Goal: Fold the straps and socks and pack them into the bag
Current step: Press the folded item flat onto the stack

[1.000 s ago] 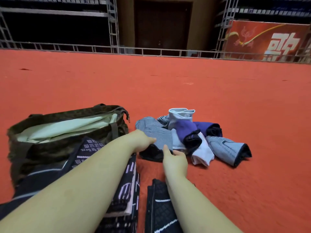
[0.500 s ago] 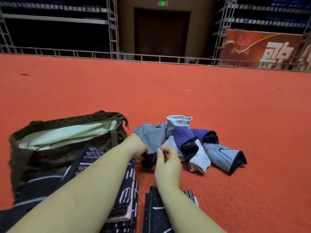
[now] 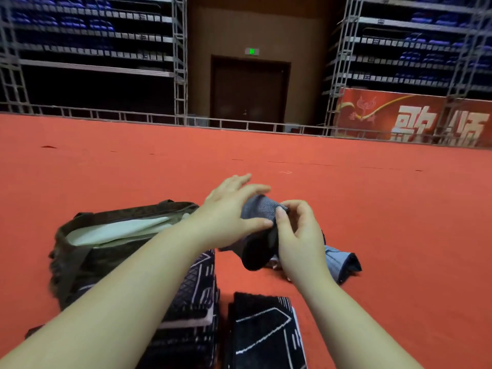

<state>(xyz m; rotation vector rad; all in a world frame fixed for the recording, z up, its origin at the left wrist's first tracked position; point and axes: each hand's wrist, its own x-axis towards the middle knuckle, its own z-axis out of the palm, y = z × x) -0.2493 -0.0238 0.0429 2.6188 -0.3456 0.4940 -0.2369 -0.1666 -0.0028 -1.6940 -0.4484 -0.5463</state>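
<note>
Two bare hands hold a grey sock with a black toe (image 3: 259, 230) above the red carpet floor (image 3: 372, 209). The left hand (image 3: 229, 214) cups the sock, thumb pressed on it and fingers spread behind; the right hand (image 3: 298, 235) pinches its edge in a closed grip. An olive bag (image 3: 80, 251) lies open at left, pale lining showing. Folded black patterned straps (image 3: 263, 331) lie stacked near the person. Another grey sock (image 3: 340, 262) rests on the floor behind the right wrist.
</note>
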